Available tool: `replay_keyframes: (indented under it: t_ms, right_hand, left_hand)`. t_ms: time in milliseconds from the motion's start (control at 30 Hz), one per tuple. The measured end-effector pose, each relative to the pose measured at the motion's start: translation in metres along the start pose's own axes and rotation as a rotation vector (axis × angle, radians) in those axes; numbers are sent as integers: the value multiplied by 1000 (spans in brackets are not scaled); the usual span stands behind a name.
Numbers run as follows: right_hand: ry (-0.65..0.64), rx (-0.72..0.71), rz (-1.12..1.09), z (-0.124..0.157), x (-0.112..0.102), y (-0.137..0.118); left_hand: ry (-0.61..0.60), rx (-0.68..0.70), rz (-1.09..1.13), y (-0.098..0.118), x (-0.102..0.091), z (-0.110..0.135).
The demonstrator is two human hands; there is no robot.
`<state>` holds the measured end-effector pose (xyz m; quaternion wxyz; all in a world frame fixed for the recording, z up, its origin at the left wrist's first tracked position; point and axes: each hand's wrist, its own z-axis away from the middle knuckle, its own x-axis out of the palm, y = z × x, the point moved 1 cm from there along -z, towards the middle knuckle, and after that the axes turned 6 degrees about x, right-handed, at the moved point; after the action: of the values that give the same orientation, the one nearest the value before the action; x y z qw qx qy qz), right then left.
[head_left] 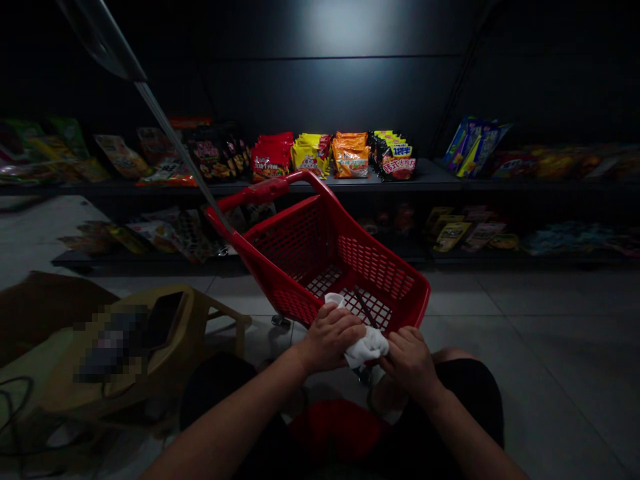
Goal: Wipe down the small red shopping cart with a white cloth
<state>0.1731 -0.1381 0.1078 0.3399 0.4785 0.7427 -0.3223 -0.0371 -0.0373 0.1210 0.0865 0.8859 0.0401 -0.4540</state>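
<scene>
The left hand (330, 339) and the right hand (410, 363) were both clenched on one crumpled white cloth (369, 347), held over the near end of one tilted red plastic mesh basket (300, 243) with a long silver metal pull handle (175, 147). Beyond the basket ran two long dark shelves (425, 175) lined with brightly coloured snack packets (350, 155). To the left, one beige plastic stool (215, 313) carried one black phone (163, 320).

One head-worn view, aimed forward and down at the red basket (295, 243)
</scene>
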Motion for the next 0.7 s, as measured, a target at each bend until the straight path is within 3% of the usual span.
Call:
replay_keyframes:
  t_ms: [267, 433, 533, 700]
  right_hand:
    - [23, 132, -83, 1, -2, -48]
    - [-201, 126, -240, -3, -19, -59]
    - [-217, 100, -353, -17, -31, -33]
    - [30, 229, -219, -54, -19, 62]
  left_hand:
    - [62, -66, 83, 8, -19, 9]
    - [107, -129, 108, 6, -25, 12]
    - [120, -152, 101, 1, -27, 11]
    - [166, -167, 78, -11, -27, 4]
